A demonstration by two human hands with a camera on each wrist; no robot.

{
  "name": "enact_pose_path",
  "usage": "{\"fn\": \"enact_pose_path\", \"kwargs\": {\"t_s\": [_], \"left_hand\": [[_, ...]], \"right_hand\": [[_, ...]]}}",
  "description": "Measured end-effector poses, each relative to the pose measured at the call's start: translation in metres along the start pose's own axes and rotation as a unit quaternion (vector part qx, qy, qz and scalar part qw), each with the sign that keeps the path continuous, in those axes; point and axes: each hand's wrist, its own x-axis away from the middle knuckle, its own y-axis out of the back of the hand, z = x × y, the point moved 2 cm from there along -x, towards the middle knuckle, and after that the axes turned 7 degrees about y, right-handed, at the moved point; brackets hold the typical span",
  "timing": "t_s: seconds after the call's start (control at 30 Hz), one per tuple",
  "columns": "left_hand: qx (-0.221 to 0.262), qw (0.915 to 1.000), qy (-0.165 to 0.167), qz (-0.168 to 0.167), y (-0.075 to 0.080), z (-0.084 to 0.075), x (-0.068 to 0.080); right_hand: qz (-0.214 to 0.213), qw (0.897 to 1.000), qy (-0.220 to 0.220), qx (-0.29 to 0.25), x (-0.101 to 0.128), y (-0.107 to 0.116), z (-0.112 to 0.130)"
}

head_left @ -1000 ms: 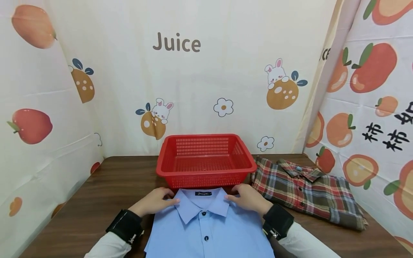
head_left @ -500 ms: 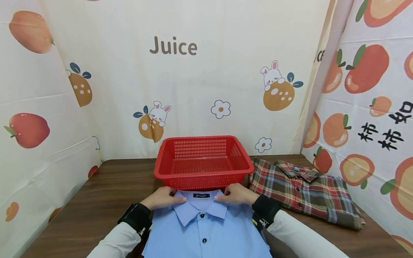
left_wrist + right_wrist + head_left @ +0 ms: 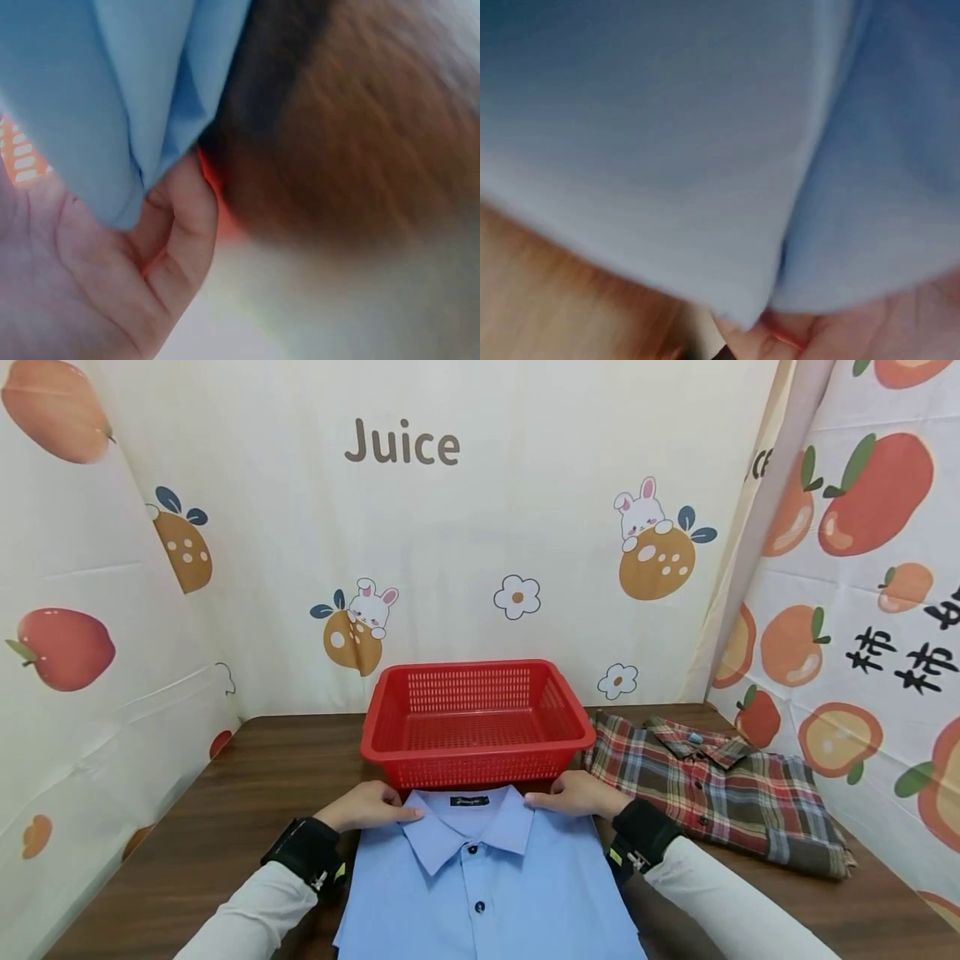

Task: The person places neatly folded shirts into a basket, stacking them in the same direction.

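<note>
A pale curtain (image 3: 450,527) printed with fruit, rabbits, flowers and lettering stands behind and along both sides of the dark brown desk (image 3: 225,802). At the near edge of the head view, centred, is the blue shirt (image 3: 427,902), front up, its collar (image 3: 431,843) toward the back; its lower part runs out of view. Whether it lies on the desk or is partly raised is hard to tell. To its right, near the back, the plaid shirt (image 3: 712,797) lies folded, collar also toward the back. Just beyond the blue shirt sits the red basket (image 3: 480,762), upright, with slotted walls.

White sleeves (image 3: 247,914) reach in from both sides. The left hand (image 3: 367,806) pinches the blue shirt beside the collar, its grip closed, thumb on top. The right hand (image 3: 581,795) pinches the other side likewise. Both wrist views are blurred.

Each wrist wears a black band (image 3: 307,853). Inside the collar is a dark label (image 3: 469,801); dark buttons (image 3: 479,907) run below.
</note>
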Motion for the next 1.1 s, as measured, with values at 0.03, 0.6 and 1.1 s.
{"fn": "enact_pose_path", "kwargs": {"t_s": [0.03, 0.6, 1.1], "left_hand": [[0.002, 0.9999, 0.011, 0.001, 0.001, 0.002, 0.001], [0.255, 0.9442, 0.090, 0.189, 0.004, 0.047, 0.034], [0.357, 0.8840, 0.058, 0.296, -0.014, 0.041, 0.063]], "right_hand": [[-0.002, 1.000, -0.004, 0.001, 0.001, 0.002, -0.003], [-0.037, 0.962, -0.149, -0.226, 0.051, -0.001, -0.041], [0.095, 0.898, -0.126, -0.410, 0.074, -0.005, -0.049]]}}
